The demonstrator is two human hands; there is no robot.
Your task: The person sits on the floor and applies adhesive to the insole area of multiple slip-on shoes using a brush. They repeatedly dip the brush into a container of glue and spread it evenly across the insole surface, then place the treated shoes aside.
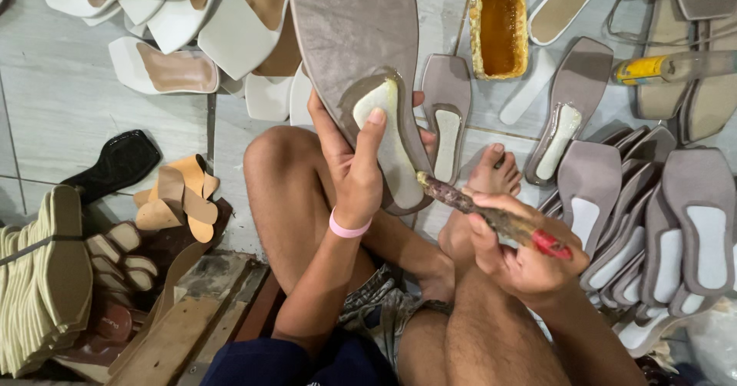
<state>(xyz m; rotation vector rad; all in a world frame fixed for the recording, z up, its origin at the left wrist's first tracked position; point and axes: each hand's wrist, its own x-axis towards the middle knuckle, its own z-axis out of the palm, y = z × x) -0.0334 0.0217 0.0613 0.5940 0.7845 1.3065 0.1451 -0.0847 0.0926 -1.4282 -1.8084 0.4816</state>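
Right hand (pixel 522 259) fingers closed around glue brush (pixel 491 216), bristle tip touching grey insole (pixel 361 56). Left hand (pixel 355 167) fingers grip insole's heel end, thumb on its pale patch. Beyond, glue tub (pixel 499 27) on the floor (pixel 61 102).

One view only, from a camera worn on the head. Looking straight down, very close, past bent knees to the tiled floor (pixel 69 102). Near enough for both hands to fill the middle. No second view to share with.
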